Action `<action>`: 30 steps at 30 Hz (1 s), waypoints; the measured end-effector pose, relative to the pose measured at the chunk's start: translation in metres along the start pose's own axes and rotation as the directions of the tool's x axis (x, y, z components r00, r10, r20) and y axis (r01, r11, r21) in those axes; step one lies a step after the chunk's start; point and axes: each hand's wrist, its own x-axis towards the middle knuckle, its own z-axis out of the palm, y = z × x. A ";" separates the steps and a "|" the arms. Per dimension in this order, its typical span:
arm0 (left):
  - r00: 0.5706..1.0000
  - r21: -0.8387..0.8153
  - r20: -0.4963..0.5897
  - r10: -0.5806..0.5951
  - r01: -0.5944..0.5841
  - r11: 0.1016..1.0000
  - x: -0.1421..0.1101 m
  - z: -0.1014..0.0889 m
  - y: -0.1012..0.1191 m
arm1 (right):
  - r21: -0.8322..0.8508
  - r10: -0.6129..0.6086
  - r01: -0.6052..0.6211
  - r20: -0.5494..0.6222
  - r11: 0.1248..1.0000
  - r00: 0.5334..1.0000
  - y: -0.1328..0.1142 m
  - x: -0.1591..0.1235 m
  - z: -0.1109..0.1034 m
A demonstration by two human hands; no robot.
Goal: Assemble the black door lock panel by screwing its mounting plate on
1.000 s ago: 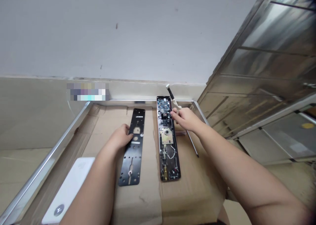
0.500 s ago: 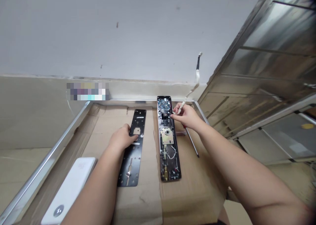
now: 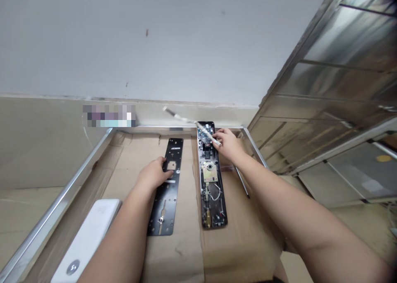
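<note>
Nearest: cardboard sheet (image 3: 173,258), tan, creased, serving as work surface.

White case (image 3: 88,233), lower left, lying aslant, a round grey badge (image 3: 73,267) at its near end; partly hidden by the left forearm.

Black casing (image 3: 214,208), long and narrow, open side up, lying on the cardboard right of centre. Contents: a thin white wire loop (image 3: 218,192), a square metal block (image 3: 211,173) and, at the far end, a circuit board (image 3: 210,128). Probably rigid and fairly weighty, its exposed parts fragile; best taken by the outer long sides, clear of board and wires.

Black plate (image 3: 167,204), flat, pierced with holes and slots, left of the casing and apart from it. Likely stiff, thin and smooth; best held by the long edges.

Left hand (image 3: 151,173), at the plate's left edge, thumb across the face; whether the fingers clasp underneath cannot be told.

Thin rod (image 3: 242,183), dark-tipped, right of the casing; its far part is hidden by the right arm.

Right hand (image 3: 229,145), beside the casing's upper right side, fingers pinched on a white cable (image 3: 190,120). The cable slants across the board, its dark-banded free end beyond the plate. Seemingly light and limp, its connector delicate; best gripped close behind the plug.

Farthest: metal frame (image 3: 79,174) edging the cardboard; pale wall (image 3: 186,39) behind.
</note>
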 end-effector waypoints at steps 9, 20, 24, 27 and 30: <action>0.991 -0.259 -0.085 0.100 -0.119 0.958 -0.015 -0.008 0.016 | -0.238 -0.194 0.246 0.220 0.939 0.956 -0.010 0.030 -0.017; 0.753 -0.501 -0.022 0.657 -0.578 0.645 -0.066 0.002 0.082 | -0.404 -0.140 0.257 0.297 0.878 0.944 -0.023 0.026 -0.025; 0.791 -0.575 -0.042 0.611 -0.519 0.632 -0.063 0.011 0.081 | -0.428 -0.078 0.201 0.287 0.881 0.955 -0.029 0.025 -0.026; 0.822 -0.665 0.019 0.570 -0.415 0.621 -0.058 0.017 0.079 | -0.413 -0.069 0.195 0.302 0.890 0.951 -0.030 0.025 -0.025; 0.834 -0.689 0.139 0.534 -0.306 0.657 -0.056 0.021 0.079 | -0.384 -0.077 0.202 0.317 0.901 0.945 -0.025 0.026 -0.024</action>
